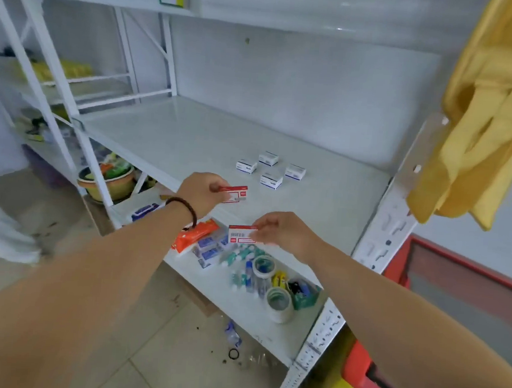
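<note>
My left hand (201, 193) pinches a small red-and-white box (235, 194) just above the front part of the white middle shelf (173, 138). My right hand (285, 233) pinches a second red-and-white box (241, 234) with a barcode, lower and nearer the shelf's front edge. Farther back on the same shelf stand several small white-and-blue boxes (271, 170) in a loose cluster, apart from both hands.
The lower shelf (210, 285) holds an orange packet (195, 235), blue-and-white boxes (210, 248), small bottles, tape rolls (279, 306) and a green tray. A yellow cloth (484, 120) hangs at the right upright. A red crate (424, 299) stands right. Bowls sit left, litter on the floor.
</note>
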